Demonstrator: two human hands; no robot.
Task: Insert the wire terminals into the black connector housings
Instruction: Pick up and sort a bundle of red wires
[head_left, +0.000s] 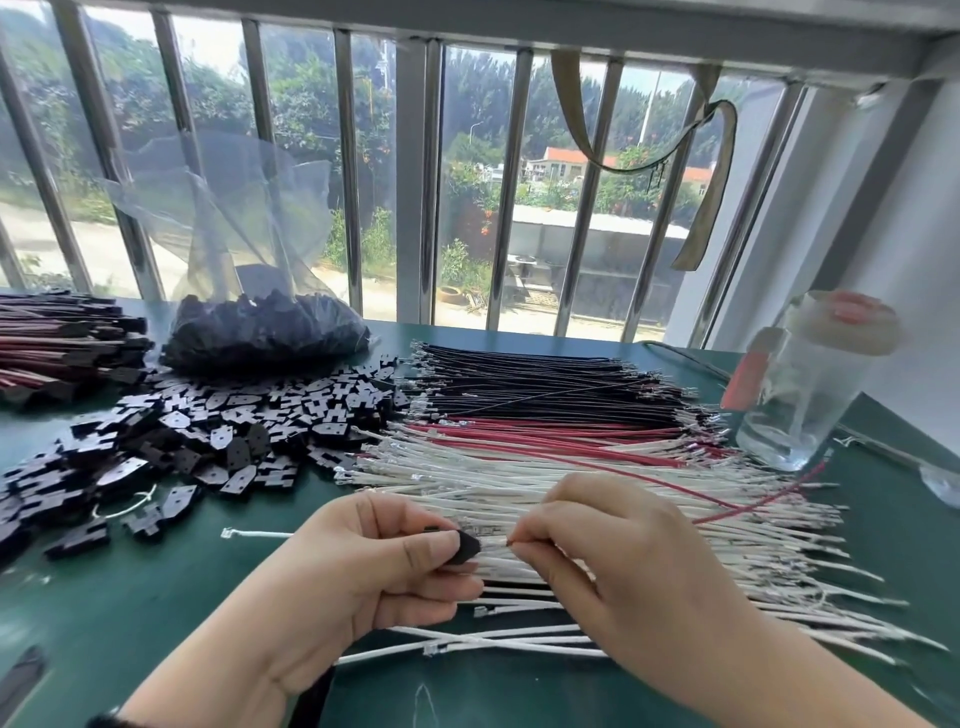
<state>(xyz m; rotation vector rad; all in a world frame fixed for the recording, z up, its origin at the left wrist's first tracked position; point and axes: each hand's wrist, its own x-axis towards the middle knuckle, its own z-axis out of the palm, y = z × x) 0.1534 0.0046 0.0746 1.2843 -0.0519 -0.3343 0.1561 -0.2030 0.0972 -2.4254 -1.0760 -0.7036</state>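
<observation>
One head-worn wide-angle view looks forward and down from close above the green counter. The hands, left hand and right hand, fill the lower middle of the frame, very near the lens. The upper half faces a barred window straight ahead, its bars bowed by the lens. A white wall edges the upper right.

The table is dark green. At its middle lies a spread of wires in bands: black wires farthest back, red wires next, white wires nearest. Left of the wires sits a heap of black housings. Right of them stands a clear glass beside an orange-red lighter.
</observation>
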